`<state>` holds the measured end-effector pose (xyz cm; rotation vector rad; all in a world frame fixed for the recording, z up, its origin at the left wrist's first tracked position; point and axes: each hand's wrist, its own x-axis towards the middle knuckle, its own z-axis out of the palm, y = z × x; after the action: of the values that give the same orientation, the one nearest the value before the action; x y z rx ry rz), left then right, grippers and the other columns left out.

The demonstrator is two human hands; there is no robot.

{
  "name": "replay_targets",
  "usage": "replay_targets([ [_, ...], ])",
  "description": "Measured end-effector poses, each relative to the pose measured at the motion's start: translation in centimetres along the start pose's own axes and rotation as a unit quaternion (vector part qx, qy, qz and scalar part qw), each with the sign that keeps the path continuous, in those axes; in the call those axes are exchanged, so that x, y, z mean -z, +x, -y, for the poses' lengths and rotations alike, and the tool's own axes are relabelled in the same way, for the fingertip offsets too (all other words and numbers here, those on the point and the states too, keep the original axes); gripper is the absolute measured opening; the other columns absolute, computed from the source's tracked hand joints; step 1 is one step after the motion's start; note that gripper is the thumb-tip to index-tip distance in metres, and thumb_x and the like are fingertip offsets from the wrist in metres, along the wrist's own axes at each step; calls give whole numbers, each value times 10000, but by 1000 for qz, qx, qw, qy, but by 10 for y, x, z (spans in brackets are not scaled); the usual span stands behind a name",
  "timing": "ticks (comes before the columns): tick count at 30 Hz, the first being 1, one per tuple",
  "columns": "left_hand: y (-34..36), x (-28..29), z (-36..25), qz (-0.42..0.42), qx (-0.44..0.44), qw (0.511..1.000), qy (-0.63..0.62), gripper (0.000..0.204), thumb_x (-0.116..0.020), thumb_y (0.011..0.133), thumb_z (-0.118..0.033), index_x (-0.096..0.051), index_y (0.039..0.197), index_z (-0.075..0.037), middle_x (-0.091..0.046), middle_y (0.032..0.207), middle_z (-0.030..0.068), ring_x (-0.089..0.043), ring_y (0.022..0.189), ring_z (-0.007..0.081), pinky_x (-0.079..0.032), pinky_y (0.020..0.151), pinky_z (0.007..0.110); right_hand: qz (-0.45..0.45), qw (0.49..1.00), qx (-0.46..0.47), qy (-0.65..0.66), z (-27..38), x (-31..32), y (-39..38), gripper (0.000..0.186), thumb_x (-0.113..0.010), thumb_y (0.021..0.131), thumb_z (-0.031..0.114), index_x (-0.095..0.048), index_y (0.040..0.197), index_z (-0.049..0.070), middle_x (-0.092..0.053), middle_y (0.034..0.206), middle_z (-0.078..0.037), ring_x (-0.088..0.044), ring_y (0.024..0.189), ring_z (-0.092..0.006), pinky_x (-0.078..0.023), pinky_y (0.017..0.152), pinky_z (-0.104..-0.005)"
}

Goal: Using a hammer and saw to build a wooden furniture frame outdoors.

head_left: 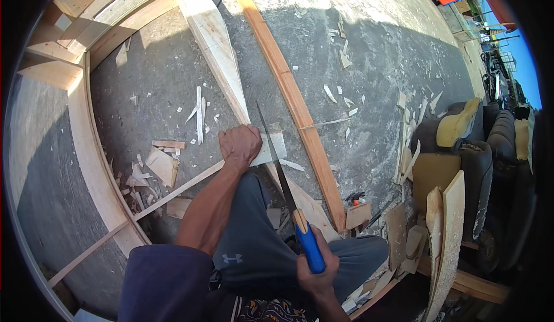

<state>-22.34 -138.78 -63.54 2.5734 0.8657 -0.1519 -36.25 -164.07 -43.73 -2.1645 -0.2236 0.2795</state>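
Observation:
My right hand (318, 267) is wrapped round the blue handle of a hand saw (282, 182), whose dark blade points up and away from me. The blade passes over a flat pale offcut (271, 149) beside my left hand. My left hand (239, 146) is closed in a fist on the long pale plank (214, 42), at its narrowed part; the fingers' undersides are hidden. Past the blade, the plank seems to carry on toward my right knee. A thin wooden strip (179, 190) runs from under my left forearm toward the lower left.
A reddish-brown beam (288, 91) lies along the floor to the right. Left stands a curved wooden frame (86, 131). Wood scraps (161, 166) are scattered about. On the right are a worn padded seat (447, 172), upright offcuts (447, 235) and an orange-and-black tool (356, 199).

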Motion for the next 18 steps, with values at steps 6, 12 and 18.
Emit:
replay_targets([
  [6, 2, -6, 9, -28, -3, 1000, -3, 510, -413, 1000, -324, -762, 785, -21, -736, 780, 231, -716, 728, 386, -460, 807, 487, -12, 999, 35, 30, -43, -108, 114, 660, -660, 821, 55, -563, 1474, 57, -710, 853, -182, -684, 624, -188, -541, 622, -324],
  [12, -2, -3, 7, -4, 20, 1000, 17, 482, -451, 981, -318, -763, 737, -42, -742, 794, 216, -711, 768, 360, -439, 828, 476, 4, 999, 2, 34, -35, -82, 76, 691, -662, 813, 40, -539, 1492, 49, -752, 977, -222, -743, 698, -233, -568, 663, -336],
  [18, -5, -3, 10, 1, 52, 999, 7, 496, -436, 982, -315, -779, 759, -36, -747, 794, 221, -719, 778, 370, -438, 835, 469, 31, 997, -2, -69, 1, 48, -87, 642, -659, 782, 6, -588, 1418, -40, -753, 878, -176, -714, 630, -151, -561, 624, -288],
])
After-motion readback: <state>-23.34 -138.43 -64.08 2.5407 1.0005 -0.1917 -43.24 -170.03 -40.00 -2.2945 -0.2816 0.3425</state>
